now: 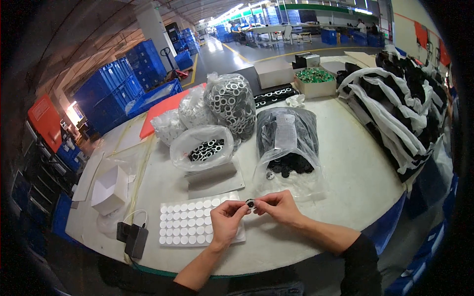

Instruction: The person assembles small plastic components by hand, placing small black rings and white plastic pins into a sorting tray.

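The small round black piece with a pale edge (250, 203) was just below and right of the frame's centre, raised between the fingertips of both bare hands. The left hand (227, 220) pinched it with thumb and forefinger from the left; the right hand (279, 207) pinched it from the right, its remaining fingers curled. The finer detail of the piece was too small to tell.

The step in hand looked like close fingertip work on this piece, perhaps aligning or pressing its parts. The next move would seem to call for a steady left pinch and small, controlled right-hand pressure.

Partly behind the left hand, at lower centre, lay a white sheet of round white discs in rows (177, 223). Above the right hand, a clear plastic bag (312, 184) gaped open on round black parts (286, 165). Left of it stood a bent grey metal plate (215, 181), and beyond that an open translucent bag (178, 154) of black and white rings (206, 150).
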Tool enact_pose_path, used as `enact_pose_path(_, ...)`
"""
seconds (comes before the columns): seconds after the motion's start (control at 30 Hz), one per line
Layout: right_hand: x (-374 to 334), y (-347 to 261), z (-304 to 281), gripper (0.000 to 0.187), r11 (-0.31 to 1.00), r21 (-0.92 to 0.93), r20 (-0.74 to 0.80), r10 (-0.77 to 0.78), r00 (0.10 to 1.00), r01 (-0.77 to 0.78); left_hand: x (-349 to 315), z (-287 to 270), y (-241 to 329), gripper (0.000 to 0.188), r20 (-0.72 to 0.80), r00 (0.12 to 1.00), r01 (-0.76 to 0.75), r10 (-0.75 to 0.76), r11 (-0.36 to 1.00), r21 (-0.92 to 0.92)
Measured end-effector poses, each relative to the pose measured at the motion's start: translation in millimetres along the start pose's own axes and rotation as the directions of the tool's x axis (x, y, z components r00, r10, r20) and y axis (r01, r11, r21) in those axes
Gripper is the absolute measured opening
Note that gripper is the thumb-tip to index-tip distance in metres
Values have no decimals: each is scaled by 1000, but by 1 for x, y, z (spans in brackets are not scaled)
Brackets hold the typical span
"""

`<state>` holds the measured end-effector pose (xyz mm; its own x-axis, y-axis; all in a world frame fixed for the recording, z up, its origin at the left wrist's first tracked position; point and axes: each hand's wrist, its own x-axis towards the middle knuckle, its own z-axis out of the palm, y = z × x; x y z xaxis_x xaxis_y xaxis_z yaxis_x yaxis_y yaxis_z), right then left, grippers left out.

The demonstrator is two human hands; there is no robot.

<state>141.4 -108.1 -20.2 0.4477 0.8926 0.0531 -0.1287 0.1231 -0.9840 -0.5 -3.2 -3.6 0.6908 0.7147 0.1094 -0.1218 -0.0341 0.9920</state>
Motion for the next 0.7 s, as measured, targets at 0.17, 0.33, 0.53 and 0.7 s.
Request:
enact_pose_path(0.17,-3,4,0,15,997,-43,9,-66,998,66,0,2,1,11,18,1000,-9,12,986,-164)
enact_pose_path(0.33,-8,1,0,12,968,-196,69,-144,987,155,0,-8,-6,13,91,994,65,-55,992,-111)
enact_pose_path(0.53,-6,1,-3,9,998,-1,44,-63,997,63,-2,5,4,15,89,992,98,-88,988,-118)
enact_pose_path(0.7,-6,6,0,10,991,95,-3,-89,996,89,-9,8,-1,19,108,994,15,-9,998,-62)
